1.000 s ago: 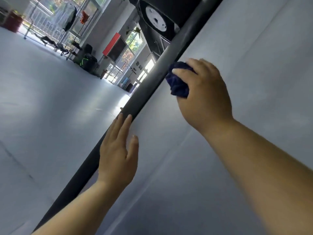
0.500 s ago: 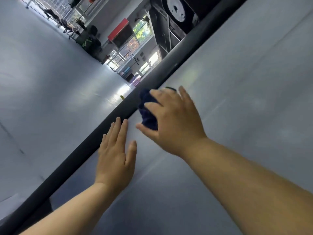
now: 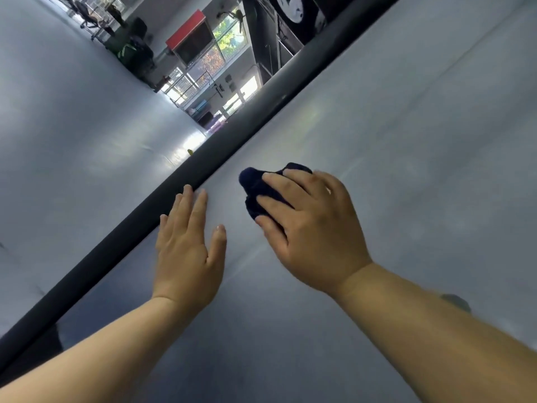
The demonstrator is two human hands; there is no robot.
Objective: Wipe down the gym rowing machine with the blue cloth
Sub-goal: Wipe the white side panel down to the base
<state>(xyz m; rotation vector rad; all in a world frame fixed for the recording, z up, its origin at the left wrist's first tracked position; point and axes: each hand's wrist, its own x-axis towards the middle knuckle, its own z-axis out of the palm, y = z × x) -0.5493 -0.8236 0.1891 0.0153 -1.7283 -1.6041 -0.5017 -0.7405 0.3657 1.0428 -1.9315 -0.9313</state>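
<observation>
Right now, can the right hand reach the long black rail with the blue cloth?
Probably yes. The right hand holds the bunched dark blue cloth just beside the long black rail, with nothing between them; the left hand lies flat lower down.

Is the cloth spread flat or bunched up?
Bunched: the cloth shows as a dark wad under the right hand's curled fingers.

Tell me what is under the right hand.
A bunched dark blue cloth sits under the right hand, bulging past its fingers. The hand covers the rest of it, so what lies beneath the cloth cannot be seen.
</observation>
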